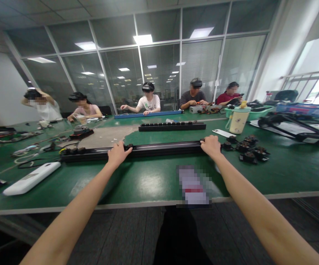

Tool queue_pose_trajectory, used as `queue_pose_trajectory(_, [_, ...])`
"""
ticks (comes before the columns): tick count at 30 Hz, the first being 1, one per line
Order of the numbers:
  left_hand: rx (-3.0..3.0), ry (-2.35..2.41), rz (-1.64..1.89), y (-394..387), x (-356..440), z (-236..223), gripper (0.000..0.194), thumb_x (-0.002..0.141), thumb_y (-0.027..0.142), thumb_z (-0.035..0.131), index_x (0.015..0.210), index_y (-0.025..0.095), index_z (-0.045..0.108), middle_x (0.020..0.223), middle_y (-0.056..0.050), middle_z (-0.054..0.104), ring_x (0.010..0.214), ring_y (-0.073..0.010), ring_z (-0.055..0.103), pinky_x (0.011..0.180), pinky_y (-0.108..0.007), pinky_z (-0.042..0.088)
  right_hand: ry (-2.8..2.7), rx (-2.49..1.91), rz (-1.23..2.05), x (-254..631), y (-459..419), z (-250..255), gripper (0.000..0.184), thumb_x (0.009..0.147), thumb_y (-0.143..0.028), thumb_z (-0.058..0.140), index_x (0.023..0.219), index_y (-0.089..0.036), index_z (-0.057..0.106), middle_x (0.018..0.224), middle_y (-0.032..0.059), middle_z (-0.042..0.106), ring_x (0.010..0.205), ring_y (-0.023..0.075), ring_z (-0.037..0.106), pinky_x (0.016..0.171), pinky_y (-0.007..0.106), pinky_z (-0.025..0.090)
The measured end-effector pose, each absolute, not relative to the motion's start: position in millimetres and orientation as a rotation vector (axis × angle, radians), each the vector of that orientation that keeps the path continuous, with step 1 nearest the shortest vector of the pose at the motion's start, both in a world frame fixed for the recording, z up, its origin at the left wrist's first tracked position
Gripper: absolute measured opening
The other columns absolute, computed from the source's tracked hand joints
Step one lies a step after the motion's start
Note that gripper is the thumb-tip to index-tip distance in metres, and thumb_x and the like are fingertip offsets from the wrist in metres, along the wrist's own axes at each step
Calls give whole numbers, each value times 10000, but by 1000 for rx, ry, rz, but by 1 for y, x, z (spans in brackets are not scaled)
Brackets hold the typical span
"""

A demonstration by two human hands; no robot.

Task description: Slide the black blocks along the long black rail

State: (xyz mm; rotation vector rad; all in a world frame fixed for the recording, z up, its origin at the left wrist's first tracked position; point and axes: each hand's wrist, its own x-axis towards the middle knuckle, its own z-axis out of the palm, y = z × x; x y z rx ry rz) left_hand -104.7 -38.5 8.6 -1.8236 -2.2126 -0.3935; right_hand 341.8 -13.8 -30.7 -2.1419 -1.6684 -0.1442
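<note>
A long black rail [162, 149] lies across the green table [148, 180] in front of me, with small black parts seated in its left end. My left hand [117, 153] grips the rail near its middle, fingers curled over the far side. My right hand [211, 145] is closed on the rail's right end. A heap of small black parts [246, 149] lies just right of my right hand.
A second black rail [172, 126] lies farther back. A cream bottle [238, 118] and a white phone [223, 133] stand to the right, a white flat device [32, 178] at the near left. Several people sit along the far edge. Cables clutter the left side.
</note>
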Motion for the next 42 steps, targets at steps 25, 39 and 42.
queue_pose_trajectory(25, [-1815,-2168,-343,-34,-108,4,649,967,617,412,1394,133,482,1297,-240,606,1173,-383,646,960,-470,505,-1270,-2177,165,361,-5,-40,544,843,-646,682,1279,-321,701,1401,161,499,1335,422,427,1115,618,257])
queue_pose_trajectory(39, [-1814,-2191,-333,-37,-105,7,643,967,606,423,1379,118,490,1300,-243,602,1179,-386,641,964,-475,500,-1288,-2151,239,364,-7,-36,605,849,-643,701,1363,-325,697,1394,176,601,1344,426,461,1074,556,379])
queue_pose_trajectory(42, [-1821,-2196,-335,-37,-105,8,637,968,603,423,1377,120,490,1302,-245,601,1182,-388,639,962,-471,501,-1301,-2146,228,366,-6,-35,576,853,-628,705,1339,-320,716,1351,162,652,1329,421,489,1065,561,397])
